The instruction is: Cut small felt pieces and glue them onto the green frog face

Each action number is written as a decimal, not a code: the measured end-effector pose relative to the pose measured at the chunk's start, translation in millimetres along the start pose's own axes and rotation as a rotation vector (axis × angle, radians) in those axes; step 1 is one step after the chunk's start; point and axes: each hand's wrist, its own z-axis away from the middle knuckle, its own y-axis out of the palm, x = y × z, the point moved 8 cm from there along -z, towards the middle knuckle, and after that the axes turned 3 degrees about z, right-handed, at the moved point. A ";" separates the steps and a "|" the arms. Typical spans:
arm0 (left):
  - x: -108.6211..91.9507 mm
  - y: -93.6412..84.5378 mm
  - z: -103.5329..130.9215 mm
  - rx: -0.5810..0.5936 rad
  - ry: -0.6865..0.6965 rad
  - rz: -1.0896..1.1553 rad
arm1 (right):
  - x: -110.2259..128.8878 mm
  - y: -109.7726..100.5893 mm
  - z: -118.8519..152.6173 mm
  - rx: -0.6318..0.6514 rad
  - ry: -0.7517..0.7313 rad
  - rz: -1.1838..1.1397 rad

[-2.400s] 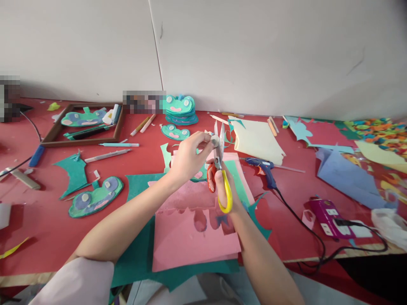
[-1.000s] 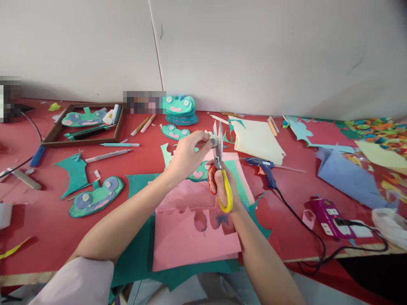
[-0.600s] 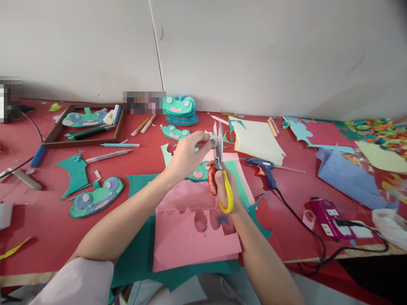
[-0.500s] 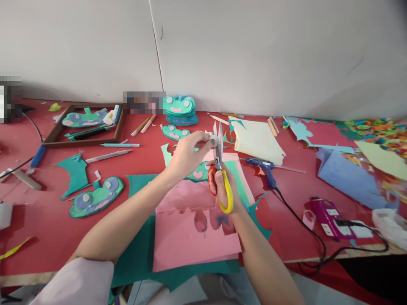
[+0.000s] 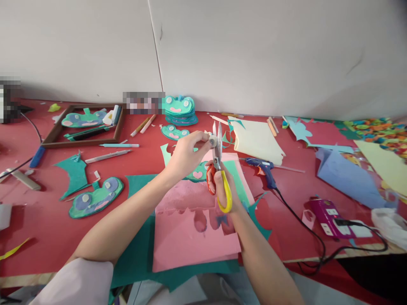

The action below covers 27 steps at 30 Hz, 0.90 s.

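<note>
My right hand (image 5: 226, 188) grips scissors (image 5: 218, 154) with red and yellow handles, their blades pointing up and slightly apart. Between thumb and fingers, my left hand (image 5: 187, 153) pinches a small whitish round piece (image 5: 212, 140) right at the blades. Whether the blades are cutting into it I cannot tell. Below both hands lies a pink sheet (image 5: 193, 250) with cut-out notches, on top of a dark green sheet (image 5: 136, 254). A green frog-face cutout (image 5: 197, 175) with a pink heart shape shows partly behind my wrists.
A stack of frog faces (image 5: 179, 108) stands by the wall, and another frog face (image 5: 95, 198) lies at left. A wooden frame (image 5: 47, 142) holds pens. To the right are a blue glue gun (image 5: 262, 166), its black cord and a purple power strip (image 5: 329, 216).
</note>
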 end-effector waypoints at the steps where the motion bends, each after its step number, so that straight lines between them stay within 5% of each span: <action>1: 0.0 0.3 -0.2 -0.001 0.003 -0.001 | 0.3 0.4 0.0 0.006 -0.002 0.013; 27: -7.1 4.0 0.0 0.092 0.049 -0.098 | 9.7 0.5 -0.1 0.022 -0.001 0.035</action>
